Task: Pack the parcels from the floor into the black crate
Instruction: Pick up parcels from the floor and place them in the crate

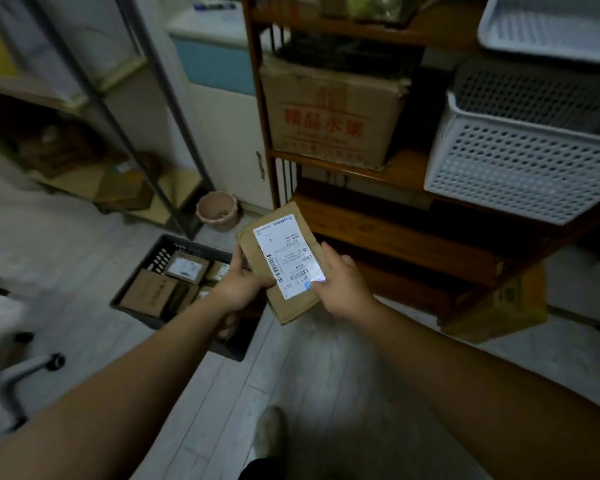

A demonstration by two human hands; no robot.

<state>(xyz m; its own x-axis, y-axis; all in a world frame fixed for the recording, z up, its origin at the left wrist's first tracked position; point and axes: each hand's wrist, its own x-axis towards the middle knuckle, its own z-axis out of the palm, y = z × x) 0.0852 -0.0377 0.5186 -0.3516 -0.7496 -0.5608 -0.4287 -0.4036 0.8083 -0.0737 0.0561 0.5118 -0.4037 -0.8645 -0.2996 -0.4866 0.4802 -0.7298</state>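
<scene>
We cannot read the print on the label of the parcel: too small and blurred. The left hand and forearm hide the near right corner of the black crate (contents there unseen). The white basket is cut off by the right edge.

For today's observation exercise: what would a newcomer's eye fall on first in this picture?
The brown parcel with its bright white label, gripped mid-frame by the left hand and right hand. Below left on the floor, the black crate holds several parcels; at right, a white perforated basket sits on the wooden shelf.
</scene>
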